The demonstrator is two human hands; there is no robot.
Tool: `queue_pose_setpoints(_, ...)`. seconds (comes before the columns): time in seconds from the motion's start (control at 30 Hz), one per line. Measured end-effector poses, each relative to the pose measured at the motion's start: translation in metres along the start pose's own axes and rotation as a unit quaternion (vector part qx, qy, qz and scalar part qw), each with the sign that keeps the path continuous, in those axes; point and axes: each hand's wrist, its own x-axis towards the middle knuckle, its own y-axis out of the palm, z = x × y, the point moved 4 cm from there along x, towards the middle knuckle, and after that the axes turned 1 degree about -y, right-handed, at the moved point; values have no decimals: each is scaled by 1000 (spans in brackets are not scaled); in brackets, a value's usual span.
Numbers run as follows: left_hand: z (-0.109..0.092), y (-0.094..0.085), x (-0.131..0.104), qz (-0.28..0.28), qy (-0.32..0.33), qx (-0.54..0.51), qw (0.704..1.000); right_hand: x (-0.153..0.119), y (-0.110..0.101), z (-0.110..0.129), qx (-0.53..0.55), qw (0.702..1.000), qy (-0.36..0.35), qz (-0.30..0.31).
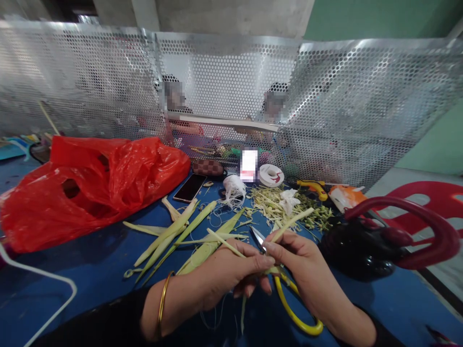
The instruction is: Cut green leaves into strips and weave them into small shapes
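Observation:
My left hand (pixel 240 270), with a gold bangle at the wrist, is closed on pale green leaf strips; a thin pale stem (pixel 224 242) sticks out over its fingers. My right hand (pixel 298 255) pinches a pale green strip (pixel 294 222) that points up and right. The fingertips of both hands meet around the strips, hiding where these join. Scissors with yellow handles (pixel 298 320) lie under the hands, their blades (pixel 257 237) showing between them. Long green leaves (pixel 168 233) lie on the blue table (pixel 126 260) to the left of my hands.
A red plastic bag (pixel 94 188) covers the left side, near a phone (pixel 190 187). Beyond my hands are white thread (pixel 234 188), a white spool (pixel 271 175) and plant scraps (pixel 271 205). A black kettle (pixel 358 248) stands right. People sit behind the perforated metal screen (pixel 227 82).

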Motion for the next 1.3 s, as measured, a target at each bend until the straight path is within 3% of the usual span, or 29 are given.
queue_pose_setpoints(0.3,5,3,-1,19,-36,8,999,0,6,2,-67,997,-33,21)
queue_pose_setpoints(0.53,1,-14,6,-76,20,-88,993,3,0,12,-165,981,-83,52)
queue_pose_setpoints(0.73,-3,-20,7,-107,46,-116,986,-4,-5,15,-323,924,-207,7)
queue_pose_setpoints(0.9,-2,-22,10,-156,68,-89,981,-12,6,13,-433,842,-317,59)
queue_pose_setpoints(1.03,0,-24,11,-161,72,-75,982,-17,8,20,-484,782,-386,69)
queue_pose_setpoints(1.17,-3,-13,9,-93,49,-21,994,-18,1,30,-469,779,-416,18)
queue_pose_setpoints(1.3,0,0,6,-34,31,44,998,-16,6,24,-435,833,-333,75)
